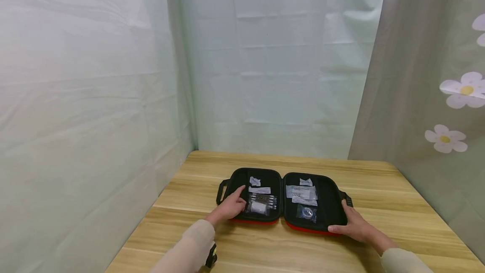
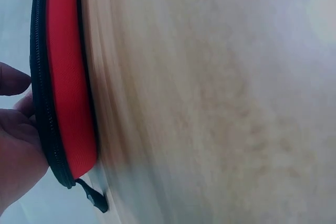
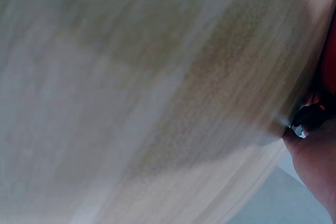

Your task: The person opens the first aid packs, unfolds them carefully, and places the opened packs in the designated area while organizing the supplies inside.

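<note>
In the head view a zip case (image 1: 329, 201) lies spread flat, black inside with a red shell. My left hand (image 1: 232, 205) is over its left half, index finger extended toward the black lining. A row of swab-like sticks (image 1: 263, 200) and a white roll in clear wrap (image 1: 259, 208) lie beside that hand. From the left wrist view, the hand is just past the case's zipped red side (image 2: 68, 77). My right hand (image 1: 354, 223) spans the right corner, thumb at the front edge, fingers by the handle (image 1: 346, 199). In the right wrist view it is partly cut off.
Small white packets (image 1: 303, 193) and a clear bag with a white ring (image 1: 307, 212) sit in the right half. Another handle (image 1: 222, 191) sticks out at left. The wooden table (image 1: 303, 250) is bordered by pale curtains (image 1: 280, 75).
</note>
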Motion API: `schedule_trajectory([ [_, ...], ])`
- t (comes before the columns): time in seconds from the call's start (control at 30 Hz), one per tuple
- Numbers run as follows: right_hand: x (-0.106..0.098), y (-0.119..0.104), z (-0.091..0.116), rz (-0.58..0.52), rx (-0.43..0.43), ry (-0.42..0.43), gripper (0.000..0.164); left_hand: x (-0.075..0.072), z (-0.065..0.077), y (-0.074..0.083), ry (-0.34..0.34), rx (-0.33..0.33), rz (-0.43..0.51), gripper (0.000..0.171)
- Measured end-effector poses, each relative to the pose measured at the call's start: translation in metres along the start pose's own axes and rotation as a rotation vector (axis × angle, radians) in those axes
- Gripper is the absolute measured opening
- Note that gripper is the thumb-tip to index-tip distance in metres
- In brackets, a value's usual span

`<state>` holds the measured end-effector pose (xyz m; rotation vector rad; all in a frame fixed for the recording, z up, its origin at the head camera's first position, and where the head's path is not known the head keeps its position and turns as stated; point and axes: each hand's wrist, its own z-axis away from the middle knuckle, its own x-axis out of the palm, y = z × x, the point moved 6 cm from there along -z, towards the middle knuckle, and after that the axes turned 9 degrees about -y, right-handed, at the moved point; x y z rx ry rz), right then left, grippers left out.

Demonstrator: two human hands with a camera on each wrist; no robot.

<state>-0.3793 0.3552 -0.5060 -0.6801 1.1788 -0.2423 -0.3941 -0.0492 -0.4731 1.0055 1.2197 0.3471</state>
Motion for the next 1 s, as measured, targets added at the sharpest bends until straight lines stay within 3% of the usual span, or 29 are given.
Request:
schedule_trajectory([
  [0.33, 0.000, 0.000, 0.002, -0.016, -0.012, 0.010, 0.120, 0.001, 0.000, 0.001, 0.000, -0.070, -0.051, 0.063],
  [0.57, 0.001, 0.001, 0.004, -0.017, 0.004, 0.010, 0.120, -0.001, 0.000, 0.002, -0.028, -0.062, -0.091, 0.055],
  [0.77, -0.001, -0.007, 0.003, 0.001, -0.009, 0.018, 0.121, -0.020, -0.001, 0.004, 0.023, -0.017, -0.178, 0.044],
  [1.0, -0.015, -0.024, 0.005, 0.088, -0.025, 0.064, 0.114, -0.048, -0.010, 0.022, 0.124, -0.044, -0.304, 0.037],
])
